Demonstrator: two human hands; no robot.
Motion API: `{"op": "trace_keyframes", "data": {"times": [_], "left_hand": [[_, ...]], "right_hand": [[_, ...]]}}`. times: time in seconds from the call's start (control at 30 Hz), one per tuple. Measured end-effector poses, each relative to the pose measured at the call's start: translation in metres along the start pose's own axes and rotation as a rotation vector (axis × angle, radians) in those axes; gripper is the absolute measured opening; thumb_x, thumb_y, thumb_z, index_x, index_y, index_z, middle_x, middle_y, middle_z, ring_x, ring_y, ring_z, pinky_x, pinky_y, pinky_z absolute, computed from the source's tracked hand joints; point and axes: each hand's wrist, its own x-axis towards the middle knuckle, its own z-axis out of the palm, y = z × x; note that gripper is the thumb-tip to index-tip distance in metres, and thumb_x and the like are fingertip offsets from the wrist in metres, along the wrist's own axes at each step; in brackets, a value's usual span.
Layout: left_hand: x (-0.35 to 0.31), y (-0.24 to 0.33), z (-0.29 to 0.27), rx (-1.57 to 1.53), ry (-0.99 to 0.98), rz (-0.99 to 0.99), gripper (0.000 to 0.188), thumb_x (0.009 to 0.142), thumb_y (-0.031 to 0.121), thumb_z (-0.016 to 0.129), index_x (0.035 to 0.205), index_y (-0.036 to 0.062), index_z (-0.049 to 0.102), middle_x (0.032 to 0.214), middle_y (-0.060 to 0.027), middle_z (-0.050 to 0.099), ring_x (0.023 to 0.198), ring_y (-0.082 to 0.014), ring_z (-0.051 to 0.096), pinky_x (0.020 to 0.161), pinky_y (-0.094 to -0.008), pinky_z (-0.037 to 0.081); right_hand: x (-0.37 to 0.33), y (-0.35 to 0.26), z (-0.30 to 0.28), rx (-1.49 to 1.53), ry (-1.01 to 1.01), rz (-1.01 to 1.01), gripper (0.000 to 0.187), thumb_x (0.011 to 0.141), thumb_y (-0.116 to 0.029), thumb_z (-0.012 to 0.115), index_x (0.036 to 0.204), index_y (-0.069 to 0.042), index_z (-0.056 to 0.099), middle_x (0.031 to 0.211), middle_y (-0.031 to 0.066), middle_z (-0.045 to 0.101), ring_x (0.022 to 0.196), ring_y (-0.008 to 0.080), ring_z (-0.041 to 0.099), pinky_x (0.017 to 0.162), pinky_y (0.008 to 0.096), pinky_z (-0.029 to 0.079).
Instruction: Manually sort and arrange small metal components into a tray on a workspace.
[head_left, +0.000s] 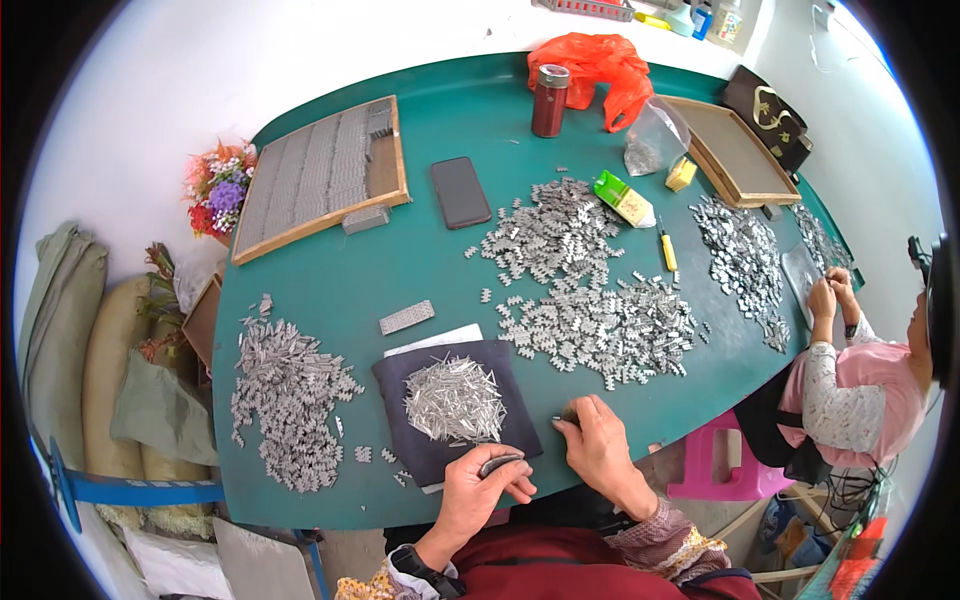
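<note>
Left hand pinching dark, narrow, curved piece above near edge of dark square cloth; piece probably stiff, light: grip by long edges. Right hand curling beside cloth; cannot tell what fingers are pinching. Thin silvery metal pins lying heaped on cloth, likely slippery: pinch mid-length.

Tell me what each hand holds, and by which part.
Left hand: a dark, slim, curved object; the gripped part is unclear. Right hand: whether its grip holds anything cannot be told.
</note>
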Motion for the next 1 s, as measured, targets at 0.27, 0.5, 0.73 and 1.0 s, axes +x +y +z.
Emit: {"op": "trace_keyframes", "data": {"times": [0.27, 0.5, 0.73, 1.0], "left_hand": [[-0.001, 0.002, 0.006, 0.062, -0.013, 0.028, 0.012, 0.094, 0.002, 0.06, 0.102, -0.0083, 0.061, 0.085, -0.0162, 0.068, 0.071, -0.0223, 0.07, 0.059, -0.0308, 0.06], [-0.003, 0.002, 0.005, -0.024, -0.023, -0.011, 0.013, 0.094, 0.001, 0.06, 0.102, -0.0086, 0.061, 0.086, -0.0173, 0.068, 0.073, -0.0243, 0.071, 0.061, -0.0321, 0.061], [0.001, -0.005, 0.004, -0.15, 0.005, -0.002, 0.014, 0.092, 0.0, 0.062, 0.104, -0.0083, 0.061, 0.087, -0.0146, 0.068, 0.073, -0.0221, 0.071, 0.063, -0.0322, 0.061], [0.0, -0.005, 0.005, -0.025, 0.033, 0.037, 0.014, 0.089, -0.004, 0.063, 0.102, -0.0087, 0.061, 0.087, -0.0163, 0.068, 0.074, -0.0234, 0.071, 0.064, -0.0322, 0.061]], "right_hand": [[-0.016, -0.027, -0.016, 0.367, -0.108, -0.157, 0.016, 0.081, 0.008, 0.063, 0.091, 0.0, 0.053, 0.083, 0.0142, 0.059, 0.074, 0.0333, 0.059, 0.062, 0.0405, 0.048], [-0.022, -0.023, -0.014, 0.269, -0.069, -0.31, 0.02, 0.077, 0.009, 0.063, 0.092, -0.001, 0.055, 0.089, 0.0122, 0.058, 0.078, 0.0304, 0.058, 0.068, 0.0389, 0.047], [-0.019, -0.021, -0.018, 0.186, -0.11, -0.522, 0.022, 0.075, 0.007, 0.064, 0.095, -0.003, 0.058, 0.093, 0.0107, 0.06, 0.078, 0.0285, 0.058, 0.068, 0.038, 0.046], [-0.035, -0.03, -0.006, 0.441, -0.078, 0.049, 0.009, 0.083, -0.002, 0.067, 0.09, -0.001, 0.061, 0.078, 0.0126, 0.061, 0.063, 0.0265, 0.059, 0.056, 0.036, 0.047]]}}
